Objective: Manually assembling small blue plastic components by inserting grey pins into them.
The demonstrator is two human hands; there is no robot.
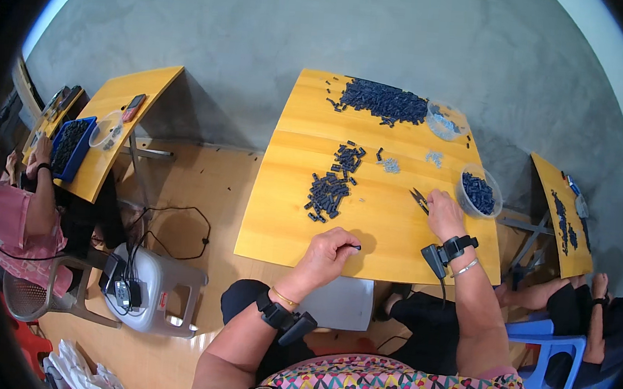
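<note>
My left hand (328,251) rests near the front edge of the yellow wooden table (289,207), its fingers pinched on a small dark plastic piece (356,247). My right hand (444,212) lies further right on the table, closed on small black snips (419,198) whose blades point up and left. Just beyond my left hand lies a loose cluster of small dark blue pieces (332,184). A few small pale grey bits (390,165) lie between that cluster and the snips.
A big heap of dark pieces (384,100) lies at the table's far edge, by a clear bowl (446,121). Another clear bowl of dark pieces (479,192) stands right of my right hand. Other people sit at yellow tables left (117,127) and right (562,219). A white stool (153,285) stands on the left.
</note>
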